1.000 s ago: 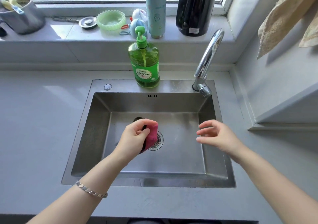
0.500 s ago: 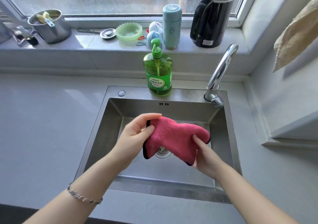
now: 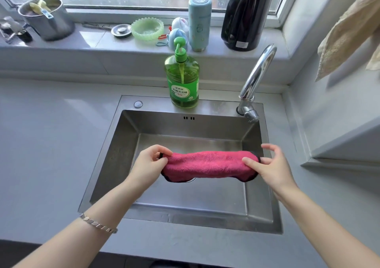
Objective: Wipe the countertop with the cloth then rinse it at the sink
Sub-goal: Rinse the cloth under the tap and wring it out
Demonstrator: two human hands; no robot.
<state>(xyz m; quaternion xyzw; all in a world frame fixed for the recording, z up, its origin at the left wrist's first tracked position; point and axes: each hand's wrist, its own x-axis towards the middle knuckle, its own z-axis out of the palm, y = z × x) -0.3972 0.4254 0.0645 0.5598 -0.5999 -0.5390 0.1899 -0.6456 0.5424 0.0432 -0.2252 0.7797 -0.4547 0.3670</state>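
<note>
L hand (image 3: 151, 164) ctr-left, R hand (image 3: 273, 166) ctr-right, each pinching one end of cloth (image 3: 207, 165); R outer fingers splayed; forearms enter from btm corners.

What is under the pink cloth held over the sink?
Under the pink cloth lies the steel floor of the sink. A sliver of the drain shows at its lower edge; the rest is covered.

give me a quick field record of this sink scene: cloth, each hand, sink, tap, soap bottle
cloth: pink fluffy cloth with dark edging, stretched sideways in the air over the basin
left: left hand pinches the cloth's left end
right: right hand pinches its right end, other fingers spread
sink: stainless steel sink, below the cloth
tap: curved chrome tap at the back right corner, no water seen running
soap: green pump bottle of dish soap, upright on the sink's back rim
</note>
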